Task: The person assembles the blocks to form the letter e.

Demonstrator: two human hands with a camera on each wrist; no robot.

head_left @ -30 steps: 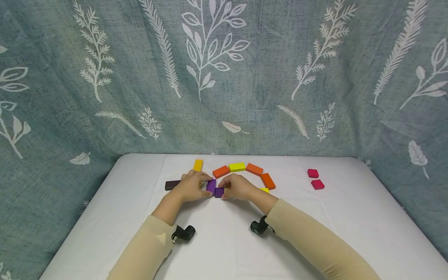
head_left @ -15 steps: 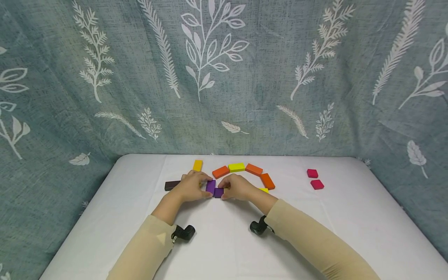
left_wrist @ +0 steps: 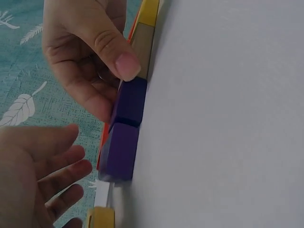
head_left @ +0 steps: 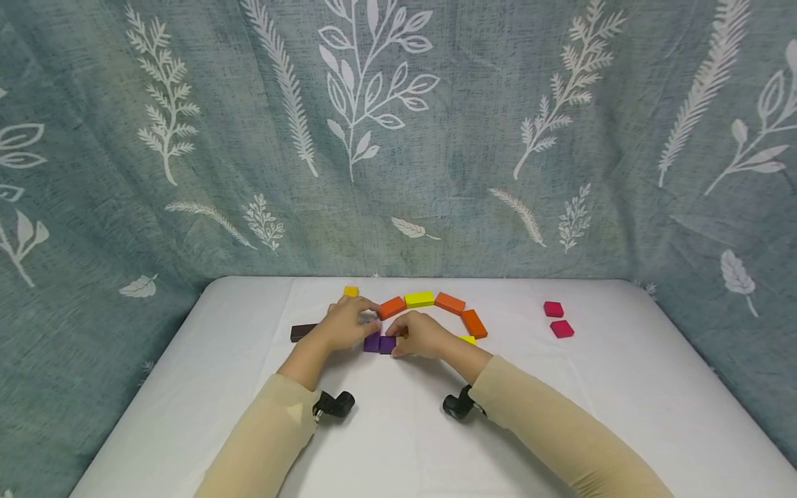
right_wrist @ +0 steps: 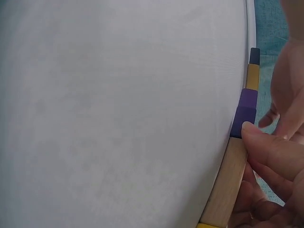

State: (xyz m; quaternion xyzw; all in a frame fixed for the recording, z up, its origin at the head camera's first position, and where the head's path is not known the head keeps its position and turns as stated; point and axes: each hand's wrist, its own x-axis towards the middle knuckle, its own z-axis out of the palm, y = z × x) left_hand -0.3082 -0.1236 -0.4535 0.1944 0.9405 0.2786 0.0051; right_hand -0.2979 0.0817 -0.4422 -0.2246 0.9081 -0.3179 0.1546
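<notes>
My right hand [head_left: 423,335] pinches a dark purple block [head_left: 387,345] between thumb and fingers at the middle of the table. Its thumb tip lies near the seam with a natural wood block [right_wrist: 225,185], which the hand hides in the head view. Against the dark purple block's left end stands a lighter purple block [left_wrist: 122,152]. My left hand [head_left: 342,326] hovers just beside that block, fingers loosely spread and holding nothing; a gap shows between them in the left wrist view. A yellow-orange block [left_wrist: 102,217] sits further left, partly under this hand in the head view.
Orange blocks [head_left: 474,324] and a yellow block [head_left: 419,299] curve in an arc behind the hands. Another yellow block [head_left: 468,340] peeks out by the right wrist. At left lies a dark brown block [head_left: 303,333]; two red blocks [head_left: 562,329] lie at right. A patterned curtain [head_left: 398,138] hangs behind the table.
My left hand has let go of the lighter purple block and shifted slightly up and away, now covering more of the far yellow-orange block. The right hand keeps its pinch in place.
</notes>
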